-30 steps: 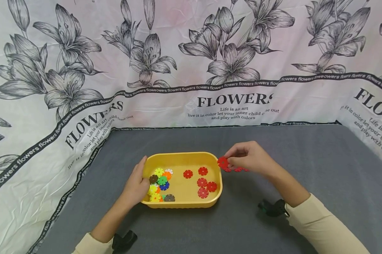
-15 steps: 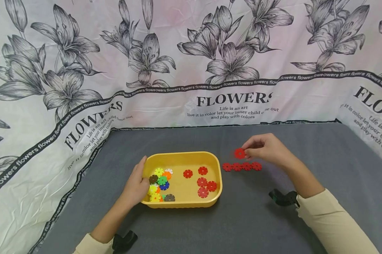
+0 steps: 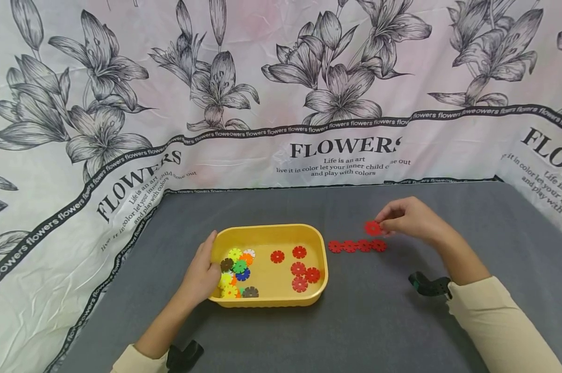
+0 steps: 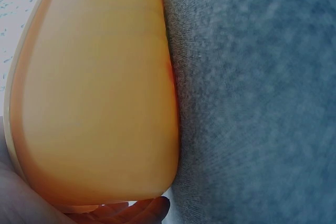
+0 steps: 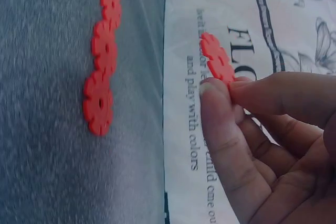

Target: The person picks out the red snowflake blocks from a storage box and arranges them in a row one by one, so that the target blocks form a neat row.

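A yellow tray [image 3: 262,302] stands on the grey table, and my left hand [image 3: 200,274] grips its left end, thumb at the rim; the left wrist view shows fingers reaching under the tray's end [image 4: 100,87]. Thumb and fingers of my right hand [image 3: 413,221] pinch a red disc [image 3: 372,228], raised above the right part of a row of red discs [image 3: 349,246]. In the right wrist view the held disc [image 5: 216,56] is seen edge-on beside the row [image 5: 100,103]. Several loose red discs [image 3: 298,268] lie in the tray's right half.
Mixed yellow, green, orange, blue, brown and white discs [image 3: 239,266] lie in the tray's left part. Behind the grey table [image 3: 355,331] hangs a white cloth [image 3: 234,160] with printed flowers. Black straps [image 3: 430,286] sit at both wrists.
My right hand has moved right from the tray's right edge with the red disc between its fingers, uncovering the row of red discs. My left hand stays on the tray.
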{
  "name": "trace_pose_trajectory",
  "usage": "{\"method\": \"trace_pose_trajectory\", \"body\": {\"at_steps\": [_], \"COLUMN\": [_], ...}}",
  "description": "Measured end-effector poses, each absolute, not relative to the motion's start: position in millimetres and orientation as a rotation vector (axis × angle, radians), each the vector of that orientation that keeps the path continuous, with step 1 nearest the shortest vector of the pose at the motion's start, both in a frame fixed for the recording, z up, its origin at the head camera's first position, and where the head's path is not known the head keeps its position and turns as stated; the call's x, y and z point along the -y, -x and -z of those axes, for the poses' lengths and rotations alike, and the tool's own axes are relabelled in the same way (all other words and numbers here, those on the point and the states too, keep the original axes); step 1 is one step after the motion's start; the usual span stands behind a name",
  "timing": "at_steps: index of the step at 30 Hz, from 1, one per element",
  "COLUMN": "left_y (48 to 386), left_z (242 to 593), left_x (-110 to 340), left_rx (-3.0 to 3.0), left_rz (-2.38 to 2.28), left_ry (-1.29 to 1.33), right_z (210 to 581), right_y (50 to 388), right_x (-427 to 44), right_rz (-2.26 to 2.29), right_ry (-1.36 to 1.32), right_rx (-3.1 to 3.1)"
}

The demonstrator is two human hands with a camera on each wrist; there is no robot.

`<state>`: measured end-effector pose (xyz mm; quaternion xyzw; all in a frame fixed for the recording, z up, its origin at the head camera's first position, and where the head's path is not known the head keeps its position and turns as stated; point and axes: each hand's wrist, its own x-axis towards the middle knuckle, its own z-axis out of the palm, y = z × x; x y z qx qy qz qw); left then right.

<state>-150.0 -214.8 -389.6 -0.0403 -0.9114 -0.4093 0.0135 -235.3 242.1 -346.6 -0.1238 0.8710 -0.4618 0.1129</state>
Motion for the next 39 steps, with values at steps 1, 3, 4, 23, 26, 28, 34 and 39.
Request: {"method": "trace_pose_trajectory", "body": {"at_steps": [1,3,4,23,26,28,34,39], "left_y": [150.0,150.1,150.1,150.5,151.3,151.4,150.7,149.7], "left_z": [389.9,390.4,390.5,390.5,390.9,390.9,390.2,389.6], "left_x": [215.0,215.2,215.1,215.0,214.9,214.7,214.5,214.6], "left_rx": [2.838,2.837,2.837,2.84,2.845,2.841,2.837,2.837], "left_rz": [1.277,1.282,1.284,1.287,1.279,1.275,1.28,1.294], "left_ry": [0.126,0.125,0.124,0.123,0.118,0.12,0.124,0.125], "right_z": [347.3,348.6,349.1,360.8,362.6,363.4,365.8,368.9], "right_y": [236.1,237.4,237.8,245.0,246.1,246.3,246.8,248.1], "right_x": [-243.9,-247.9,-249.7,-267.5,-268.4,-269.3,-272.7,-275.6], "right_rz": [1.345,1.343,1.343,1.3,1.281,1.27,1.243,1.231], "right_ry": [0.354,0.339,0.336,0.251,0.236,0.23,0.218,0.191], "right_rx": [-2.555,-2.54,-2.532,-2.408,-2.415,-2.42,-2.416,-2.394]}}
